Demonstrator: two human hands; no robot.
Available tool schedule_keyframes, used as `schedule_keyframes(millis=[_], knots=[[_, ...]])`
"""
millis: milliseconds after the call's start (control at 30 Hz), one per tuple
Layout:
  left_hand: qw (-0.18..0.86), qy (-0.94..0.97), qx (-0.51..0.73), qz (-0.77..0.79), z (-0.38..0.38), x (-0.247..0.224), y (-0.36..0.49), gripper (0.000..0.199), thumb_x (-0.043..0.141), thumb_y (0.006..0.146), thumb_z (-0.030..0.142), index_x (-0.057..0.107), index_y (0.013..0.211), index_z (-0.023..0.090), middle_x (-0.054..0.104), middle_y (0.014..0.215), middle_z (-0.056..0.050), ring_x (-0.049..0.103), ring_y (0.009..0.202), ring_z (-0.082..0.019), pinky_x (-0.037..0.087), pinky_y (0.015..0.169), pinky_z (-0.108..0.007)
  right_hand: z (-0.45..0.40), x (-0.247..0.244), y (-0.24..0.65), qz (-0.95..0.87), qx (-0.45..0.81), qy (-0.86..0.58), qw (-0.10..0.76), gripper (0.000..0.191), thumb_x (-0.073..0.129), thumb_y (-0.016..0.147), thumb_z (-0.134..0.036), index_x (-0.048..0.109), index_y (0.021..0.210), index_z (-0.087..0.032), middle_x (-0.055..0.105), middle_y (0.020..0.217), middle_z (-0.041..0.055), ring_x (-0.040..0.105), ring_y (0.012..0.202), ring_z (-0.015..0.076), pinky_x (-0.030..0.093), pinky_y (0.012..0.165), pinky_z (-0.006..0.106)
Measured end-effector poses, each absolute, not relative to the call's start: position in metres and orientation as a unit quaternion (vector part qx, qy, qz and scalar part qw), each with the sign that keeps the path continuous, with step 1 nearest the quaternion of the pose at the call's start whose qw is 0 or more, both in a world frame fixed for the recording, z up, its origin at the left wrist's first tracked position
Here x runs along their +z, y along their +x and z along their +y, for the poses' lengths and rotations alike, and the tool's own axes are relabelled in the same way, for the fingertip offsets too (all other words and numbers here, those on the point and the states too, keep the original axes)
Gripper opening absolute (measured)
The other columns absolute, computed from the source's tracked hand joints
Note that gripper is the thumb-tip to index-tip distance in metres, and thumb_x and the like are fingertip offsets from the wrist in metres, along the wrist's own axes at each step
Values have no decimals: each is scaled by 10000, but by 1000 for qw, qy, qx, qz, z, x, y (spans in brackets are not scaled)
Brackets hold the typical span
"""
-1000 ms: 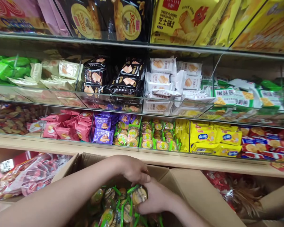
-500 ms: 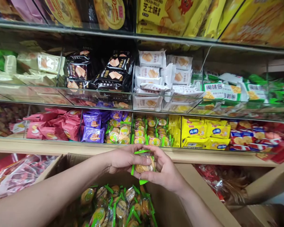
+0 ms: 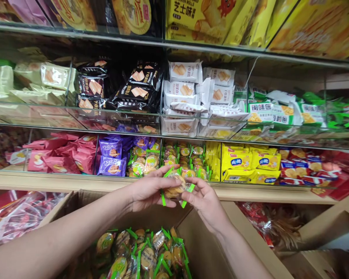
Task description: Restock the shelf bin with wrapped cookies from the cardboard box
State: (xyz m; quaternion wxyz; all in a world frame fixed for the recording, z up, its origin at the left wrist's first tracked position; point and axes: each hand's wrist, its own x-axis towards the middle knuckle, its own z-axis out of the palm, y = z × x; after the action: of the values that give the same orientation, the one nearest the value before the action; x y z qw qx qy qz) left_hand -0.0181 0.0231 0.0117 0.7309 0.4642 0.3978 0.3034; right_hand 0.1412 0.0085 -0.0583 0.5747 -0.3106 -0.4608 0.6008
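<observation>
Clerk: Shop shelving, glass-fronted bins (image 3: 163,120) on a pale wooden ledge (image 3: 250,193); glossy foil packs in red, purple, yellow, white and black.

Checker: Item in hand?

Clerk: One biscuit packet (image 3: 176,186), clear crinkly film with green ends, round golden biscuits inside. Held in the air just before the ledge, in front of the bin of like packets (image 3: 189,161).

Checker: Grip?

Clerk: Left hand (image 3: 149,190) closed on its left end, thumb over the top. Right hand (image 3: 205,201) pinching the right end with the fingertips.

Checker: Below?

Clerk: Open cardboard box (image 3: 197,240), brown and matte, heaped with matching packets (image 3: 145,254). Clear bag of red wrappers (image 3: 20,217) to the left.
</observation>
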Motion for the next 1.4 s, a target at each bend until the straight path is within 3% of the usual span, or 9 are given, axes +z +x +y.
schedule_keyframes(millis=[133, 433, 600, 667, 800, 900, 1000, 1100, 1400], knots=[[733, 485, 277, 389, 21, 13, -19, 479, 693, 655, 210, 486, 1087, 234, 627, 940, -52, 622, 803, -182, 489, 611, -269, 8, -57, 142, -433, 619, -315, 574, 298, 713, 627, -306, 531, 811, -158, 603, 759, 12, 549, 650, 119, 453, 586, 246], [697, 500, 271, 436, 23, 0, -16, 373, 661, 679, 352, 523, 970, 166, 613, 803, -44, 585, 695, -129, 473, 551, -233, 16, -63, 145, -370, 561, -309, 673, 221, 679, 667, -311, 513, 748, -189, 547, 707, -20, 491, 615, 102, 415, 526, 219], [744, 452, 268, 412, 22, 4, -16, 418, 506, 746, 520, 528, 977, 173, 604, 815, -54, 599, 716, -155, 477, 561, -252, 11, -68, 146, -503, 268, -342, 747, 87, 600, 740, -196, 549, 809, -211, 538, 944, 38, 535, 859, 168, 462, 712, 307], [777, 443, 251, 371, 21, 6, -15, 453, 436, 758, 574, 551, 962, 186, 592, 849, -45, 591, 730, -149, 480, 571, -254, 6, -68, 144, -614, 152, -325, 703, 154, 567, 741, -110, 564, 849, -221, 515, 1027, 63, 503, 982, 201, 441, 804, 352], [785, 448, 261, 340, 18, 6, -15, 403, 426, 785, 539, 566, 962, 205, 573, 879, -32, 563, 743, -131, 487, 601, -267, -3, -62, 143, -743, 39, -296, 599, 296, 524, 720, -30, 564, 920, -244, 509, 1048, 70, 496, 982, 208, 437, 812, 379], [771, 445, 274, 364, 19, 3, -15, 337, 480, 788, 466, 549, 1000, 213, 573, 834, -26, 562, 681, -119, 481, 582, -256, -4, -59, 143, -768, 72, -282, 570, 276, 552, 712, -94, 557, 948, -237, 510, 1066, 77, 481, 1011, 231, 405, 863, 425], [773, 435, 292, 358, 21, 1, -16, 294, 473, 805, 421, 537, 1021, 233, 569, 885, -31, 566, 702, -126, 485, 578, -260, -2, -63, 144, -716, 127, -306, 615, 272, 548, 739, -162, 535, 1005, -220, 506, 1092, 86, 473, 1040, 236, 392, 884, 419], [772, 443, 303, 341, 20, 2, -14, 271, 465, 815, 397, 544, 1024, 244, 550, 943, -40, 557, 769, -143, 491, 602, -277, 2, -69, 143, -643, 191, -364, 646, 264, 540, 771, -214, 509, 1034, -207, 543, 1030, 78, 522, 957, 205, 439, 798, 345], [707, 515, 262, 408, 13, 0, -9, 326, 575, 735, 423, 595, 986, 217, 543, 958, -44, 482, 750, -119, 455, 588, -231, 5, -71, 137, -584, 375, -424, 582, 321, 631, 699, -363, 522, 929, -167, 602, 859, 53, 552, 746, 159, 433, 582, 249]])
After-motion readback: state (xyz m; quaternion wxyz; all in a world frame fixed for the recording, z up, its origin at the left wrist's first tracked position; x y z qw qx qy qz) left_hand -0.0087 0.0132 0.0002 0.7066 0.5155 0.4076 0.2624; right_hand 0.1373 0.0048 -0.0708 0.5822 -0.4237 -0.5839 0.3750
